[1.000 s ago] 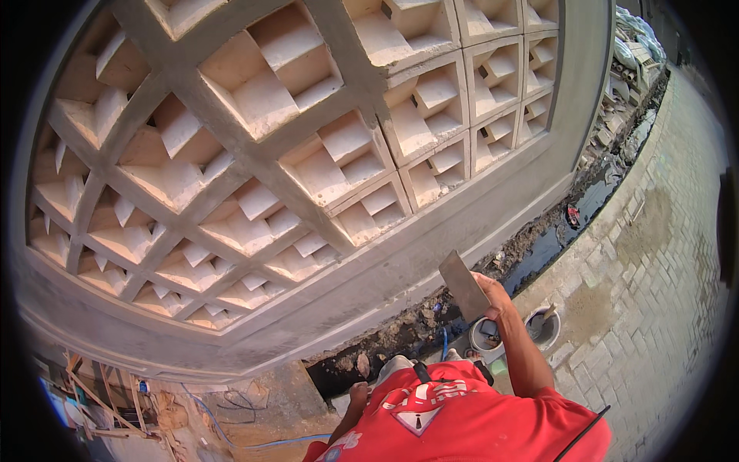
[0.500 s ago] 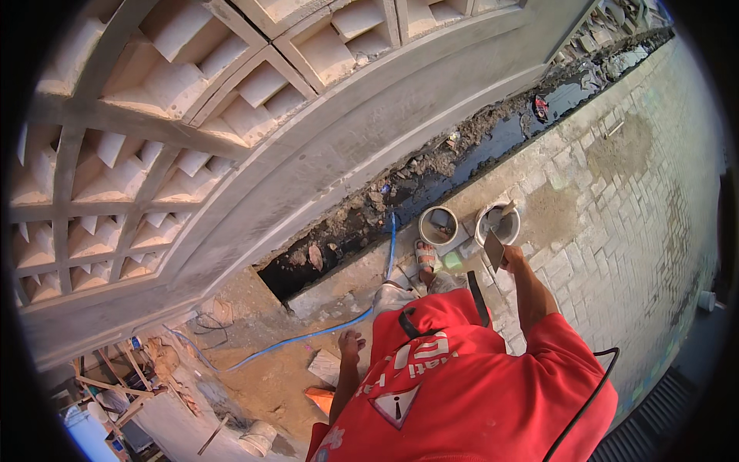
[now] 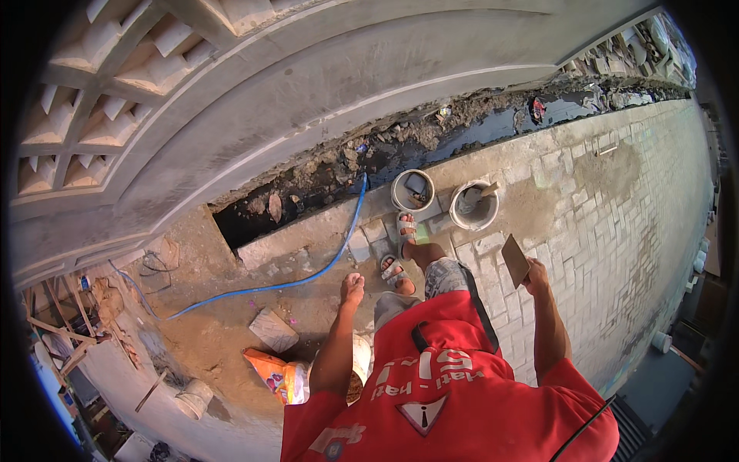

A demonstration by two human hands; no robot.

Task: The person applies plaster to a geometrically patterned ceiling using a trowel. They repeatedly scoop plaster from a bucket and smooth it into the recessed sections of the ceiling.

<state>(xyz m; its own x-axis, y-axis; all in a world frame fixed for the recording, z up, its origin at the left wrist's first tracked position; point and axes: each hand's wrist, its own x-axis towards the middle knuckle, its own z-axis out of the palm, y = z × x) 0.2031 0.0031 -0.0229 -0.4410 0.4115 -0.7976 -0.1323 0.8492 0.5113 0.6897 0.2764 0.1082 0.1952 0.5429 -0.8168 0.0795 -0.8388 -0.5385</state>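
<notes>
Trowel blade (image 3: pixel 515 260), flat, rectangular and grey, stands tilted just above the right hand (image 3: pixel 536 276), whose fingers are clamped on its handle, over the paved brick ground (image 3: pixel 616 231). The left hand (image 3: pixel 352 289) hangs free with nothing in it, fingers loosely together and pointing down toward the sandy dirt. Between the two hands are the person's feet in sandals (image 3: pixel 400 250), at the edge of the paving. Just beyond the feet sit two round buckets: a grey bucket (image 3: pixel 412 190) and a white bucket (image 3: pixel 474 205) with a tool handle sticking out of it. A blue hose (image 3: pixel 308 277) curves from the trench (image 3: pixel 400 146) across the dirt to the left. The trench, dark and full of rubble, runs along the foot of a grey concrete wall (image 3: pixel 308 92). Near the left arm lie an orange bag (image 3: pixel 271 375) and a flat stone block (image 3: pixel 272 329)
</notes>
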